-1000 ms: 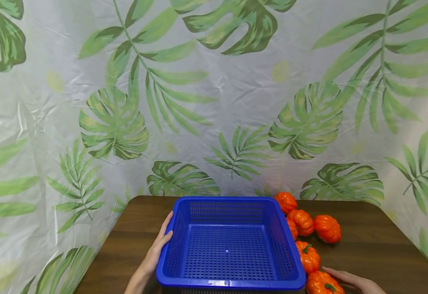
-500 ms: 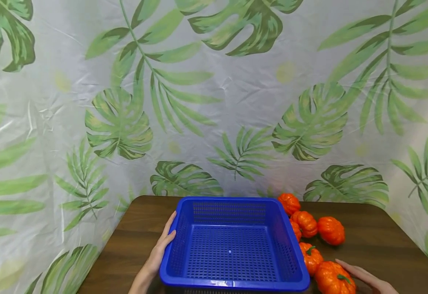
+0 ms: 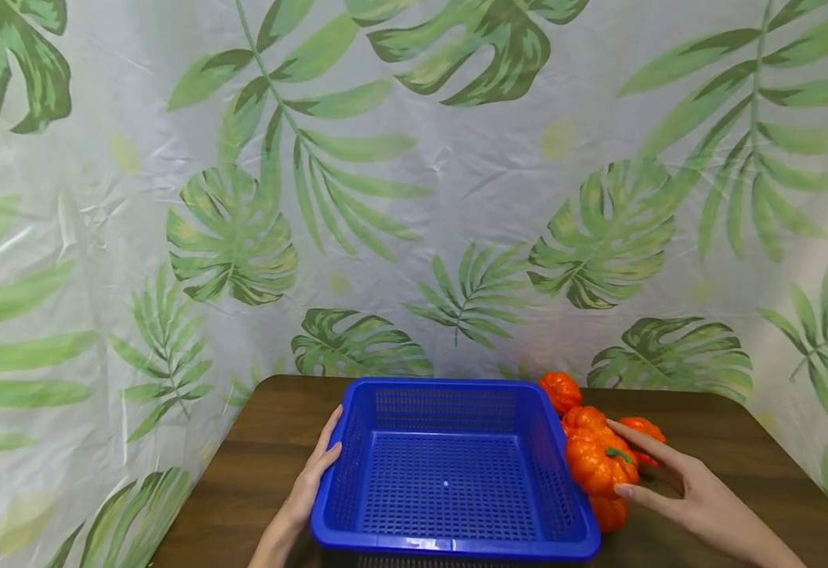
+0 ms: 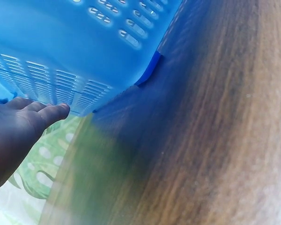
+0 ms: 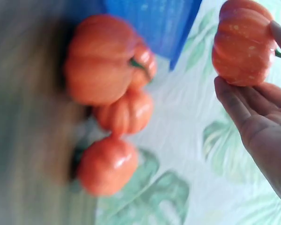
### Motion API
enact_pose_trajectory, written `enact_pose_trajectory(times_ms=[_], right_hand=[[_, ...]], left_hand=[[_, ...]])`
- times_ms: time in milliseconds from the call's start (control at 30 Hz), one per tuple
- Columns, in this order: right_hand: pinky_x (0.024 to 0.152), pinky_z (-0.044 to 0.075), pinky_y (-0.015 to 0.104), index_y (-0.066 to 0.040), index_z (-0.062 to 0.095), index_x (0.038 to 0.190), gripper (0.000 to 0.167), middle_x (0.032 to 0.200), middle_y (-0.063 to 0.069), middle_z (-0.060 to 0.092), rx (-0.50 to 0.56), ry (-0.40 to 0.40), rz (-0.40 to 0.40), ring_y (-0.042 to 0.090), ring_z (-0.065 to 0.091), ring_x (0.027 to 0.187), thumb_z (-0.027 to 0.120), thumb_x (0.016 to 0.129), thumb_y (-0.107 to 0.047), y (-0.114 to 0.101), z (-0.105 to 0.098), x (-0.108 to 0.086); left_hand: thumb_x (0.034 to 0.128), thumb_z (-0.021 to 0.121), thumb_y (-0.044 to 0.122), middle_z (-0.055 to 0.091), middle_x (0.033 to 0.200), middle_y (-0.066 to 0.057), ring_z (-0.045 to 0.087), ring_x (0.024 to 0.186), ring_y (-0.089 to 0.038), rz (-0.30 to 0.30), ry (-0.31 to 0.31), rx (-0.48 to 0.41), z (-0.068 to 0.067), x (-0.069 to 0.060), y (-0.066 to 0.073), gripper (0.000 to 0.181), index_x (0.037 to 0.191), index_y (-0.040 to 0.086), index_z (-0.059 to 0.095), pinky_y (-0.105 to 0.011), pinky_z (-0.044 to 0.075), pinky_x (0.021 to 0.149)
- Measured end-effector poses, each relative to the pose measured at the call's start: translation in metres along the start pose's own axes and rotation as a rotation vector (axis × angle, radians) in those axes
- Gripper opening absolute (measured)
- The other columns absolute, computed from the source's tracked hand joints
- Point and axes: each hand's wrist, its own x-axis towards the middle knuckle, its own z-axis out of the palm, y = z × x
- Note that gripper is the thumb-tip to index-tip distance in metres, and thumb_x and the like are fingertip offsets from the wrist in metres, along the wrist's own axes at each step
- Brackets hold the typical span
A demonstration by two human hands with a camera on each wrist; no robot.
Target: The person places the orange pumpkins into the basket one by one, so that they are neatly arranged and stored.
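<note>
A blue perforated plastic basket [image 3: 456,544] stands on the table, with nothing inside it. My left hand [image 3: 303,489] touches the outside of its left wall, fingers stretched along it; in the left wrist view the fingers [image 4: 54,112] lie against the slotted side. On the other side, my right hand [image 3: 691,489] holds an orange toy pumpkin [image 5: 243,44] with a green stem, thumb on one side and fingers on the other. That pumpkin is lifted off the table beside the basket's right rim, partly hiding the other pumpkins behind it.
Several more orange pumpkins sit along the basket's right side: one at the back corner [image 3: 560,392], one farther right [image 3: 642,430], one below the raised pumpkin [image 3: 608,517]. The dark wooden table [image 3: 229,489] ends at a leaf-patterned curtain [image 3: 470,197].
My right hand has taken the nearest pumpkin from the table's front, raising it forward to the basket's right rim. My left hand stays against the basket.
</note>
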Motion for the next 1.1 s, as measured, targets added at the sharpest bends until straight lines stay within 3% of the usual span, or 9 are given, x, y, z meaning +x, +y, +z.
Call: enact_pose_trajectory(times_ms=[67,167,300,400,567,833,1100], right_hand=[[0.089,0.054,0.016,-0.023,0.039,0.16,0.07,0.151,-0.031,0.042,0.01,-0.025,-0.003,-0.009,0.055,0.124,0.07,0.099,-0.011,-0.013,0.0,0.014],[0.088,0.057,0.022,-0.024,0.038,0.161,0.066,0.157,-0.011,0.045,0.054,-0.072,0.021,-0.004,0.06,0.123,0.067,0.102,-0.016,-0.028,0.003,0.032],[0.089,0.057,0.025,-0.02,0.038,0.161,0.065,0.162,0.023,0.038,0.075,-0.118,0.055,0.029,0.06,0.134,0.066,0.102,-0.025,-0.039,0.011,0.055],[0.093,0.057,0.036,-0.02,0.038,0.161,0.066,0.165,0.023,0.034,0.091,-0.163,0.084,0.051,0.047,0.141,0.066,0.102,-0.032,-0.049,0.016,0.075],[0.106,0.046,0.062,-0.018,0.039,0.16,0.068,0.164,0.019,0.038,0.015,-0.22,0.041,0.049,0.036,0.148,0.066,0.101,-0.04,-0.062,0.027,0.107],[0.109,0.048,0.054,-0.004,0.039,0.158,0.072,0.158,0.024,0.044,0.112,-0.35,-0.054,0.046,0.043,0.145,0.07,0.1,-0.033,-0.077,0.057,0.159],[0.108,0.051,0.046,0.0,0.038,0.158,0.074,0.156,0.024,0.047,0.193,-0.421,-0.07,0.043,0.046,0.144,0.071,0.099,-0.029,-0.081,0.091,0.192]], left_hand=[[0.1148,0.023,0.025,-0.006,0.174,-0.012,0.042,0.138,0.002,-0.005,0.006,-0.006,0.0,0.0,0.0,0.06,0.167,0.02,-0.006,-0.022,0.043,0.106],[0.1148,0.022,0.025,-0.006,0.174,-0.012,0.043,0.138,0.0,-0.004,0.001,-0.012,0.0,0.001,-0.002,0.06,0.167,0.019,-0.007,-0.023,0.044,0.106],[0.1146,0.022,0.025,-0.006,0.174,-0.012,0.041,0.139,0.0,0.001,-0.001,-0.008,0.0,0.002,-0.003,0.06,0.167,0.019,-0.007,-0.023,0.043,0.106],[0.1146,0.023,0.025,-0.005,0.174,-0.012,0.041,0.139,-0.001,0.0,0.006,-0.008,0.0,0.001,-0.004,0.06,0.167,0.019,-0.006,-0.024,0.043,0.106],[0.1147,0.023,0.026,-0.007,0.174,-0.013,0.042,0.138,-0.002,-0.001,-0.005,-0.004,-0.001,0.0,-0.004,0.061,0.167,0.019,-0.007,-0.026,0.044,0.106],[0.1145,0.024,0.026,-0.004,0.174,-0.012,0.04,0.139,-0.003,-0.004,0.017,0.007,-0.002,-0.001,-0.003,0.06,0.168,0.021,-0.004,-0.025,0.043,0.105],[0.1144,0.024,0.026,-0.003,0.174,-0.013,0.041,0.139,-0.004,-0.007,0.019,-0.001,-0.002,0.001,-0.002,0.06,0.168,0.021,-0.004,-0.026,0.043,0.106]])
